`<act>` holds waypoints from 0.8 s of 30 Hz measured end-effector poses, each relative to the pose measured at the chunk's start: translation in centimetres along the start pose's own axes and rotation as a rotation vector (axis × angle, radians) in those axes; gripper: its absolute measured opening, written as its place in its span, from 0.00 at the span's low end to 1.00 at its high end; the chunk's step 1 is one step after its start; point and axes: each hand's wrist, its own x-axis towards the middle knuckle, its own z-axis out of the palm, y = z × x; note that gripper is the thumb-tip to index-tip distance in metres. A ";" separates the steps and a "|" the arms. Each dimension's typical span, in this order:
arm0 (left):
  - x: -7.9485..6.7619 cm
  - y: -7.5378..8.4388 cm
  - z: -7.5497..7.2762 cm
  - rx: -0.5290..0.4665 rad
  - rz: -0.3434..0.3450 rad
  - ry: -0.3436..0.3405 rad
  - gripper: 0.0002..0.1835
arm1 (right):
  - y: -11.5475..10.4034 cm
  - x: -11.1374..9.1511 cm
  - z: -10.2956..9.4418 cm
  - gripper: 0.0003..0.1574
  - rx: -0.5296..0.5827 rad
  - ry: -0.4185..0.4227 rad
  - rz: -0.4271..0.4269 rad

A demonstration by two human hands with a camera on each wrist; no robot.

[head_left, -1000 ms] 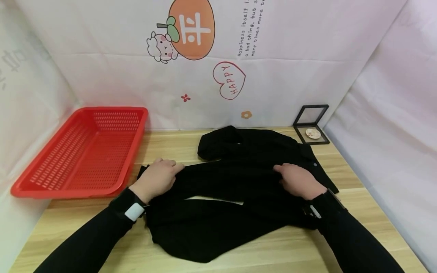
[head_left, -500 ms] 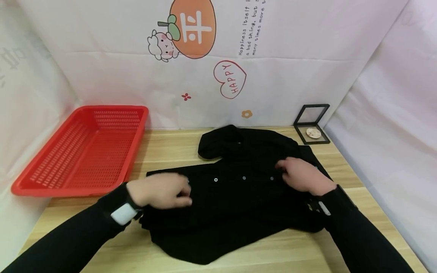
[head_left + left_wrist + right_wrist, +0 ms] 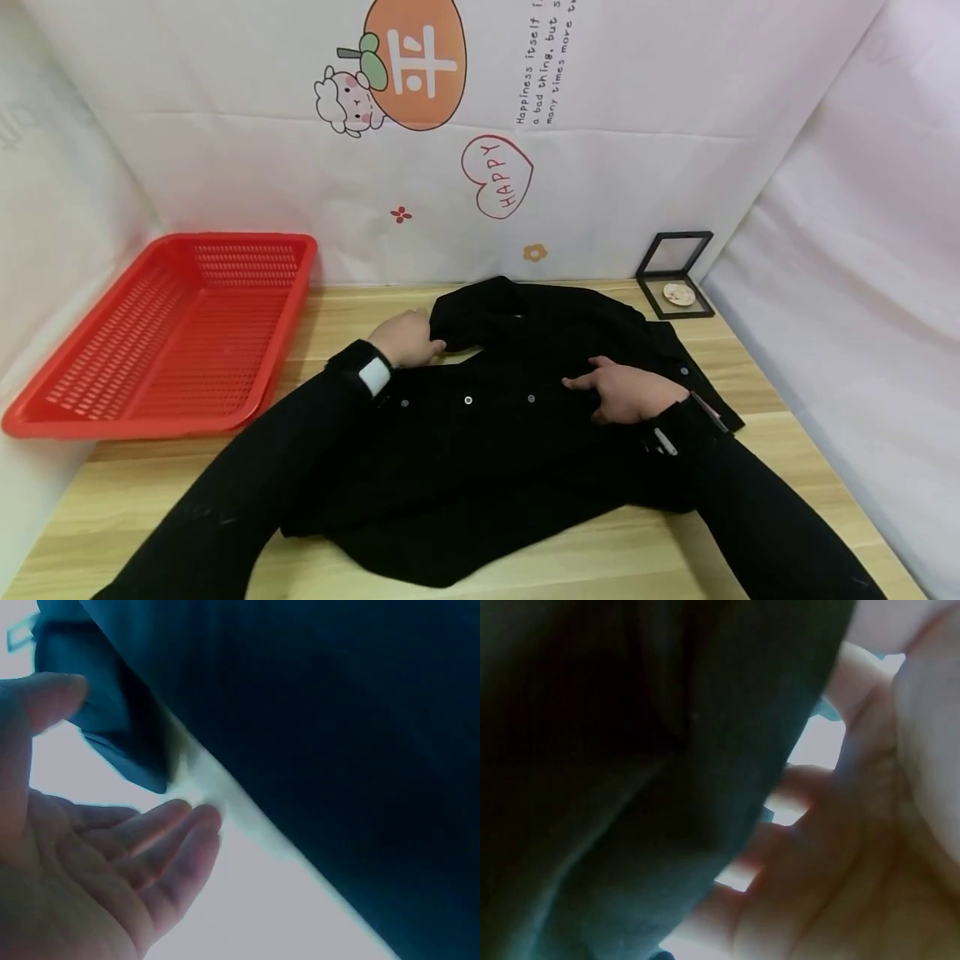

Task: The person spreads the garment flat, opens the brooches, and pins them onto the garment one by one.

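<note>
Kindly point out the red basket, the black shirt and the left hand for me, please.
Red basket [image 3: 217, 342], head view: on its floor.
Black shirt [image 3: 468, 467], head view: on its body.
Left hand [image 3: 405, 339], head view: on its back.

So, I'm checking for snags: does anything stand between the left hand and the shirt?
Nothing visible does: the left hand is at the edge of the black button-up shirt; the red basket stands off leftward.

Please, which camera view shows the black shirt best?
The head view: it shows most of the black shirt and its buttons on the table. The left wrist view shows only parts beside the left hand; the right wrist view, only blurred close cloth before the right hand.
</note>
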 end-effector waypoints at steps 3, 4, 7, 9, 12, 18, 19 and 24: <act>1.6 -0.2 0.2 -0.107 -0.079 0.030 0.26 | 0.0 0.1 -0.1 0.40 0.013 -0.003 0.002; 2.0 -0.2 0.3 -0.171 -0.108 0.037 0.25 | 0.0 0.1 -0.1 0.41 0.016 0.000 0.005; 2.9 0.0 0.6 -0.300 -0.160 0.080 0.24 | 0.1 0.1 0.1 0.41 0.015 0.016 0.004; 3.2 0.2 0.7 -0.338 -0.165 0.107 0.20 | 0.1 0.1 0.1 0.42 0.012 0.029 -0.006; 3.2 0.3 0.6 -0.339 -0.170 0.175 0.15 | 0.0 -0.1 0.3 0.43 0.007 0.038 -0.021; 2.4 -1.2 -1.0 -0.749 -0.337 0.341 0.26 | 0.0 -0.2 0.4 0.42 -0.018 0.046 -0.031; 2.2 -1.5 -1.4 -0.886 -0.366 0.350 0.29 | 0.0 -0.3 0.4 0.42 -0.019 0.042 -0.026; 1.8 -3.2 -2.7 -1.522 -0.451 0.341 0.36 | 0.0 -0.2 0.4 0.42 -0.016 0.030 -0.016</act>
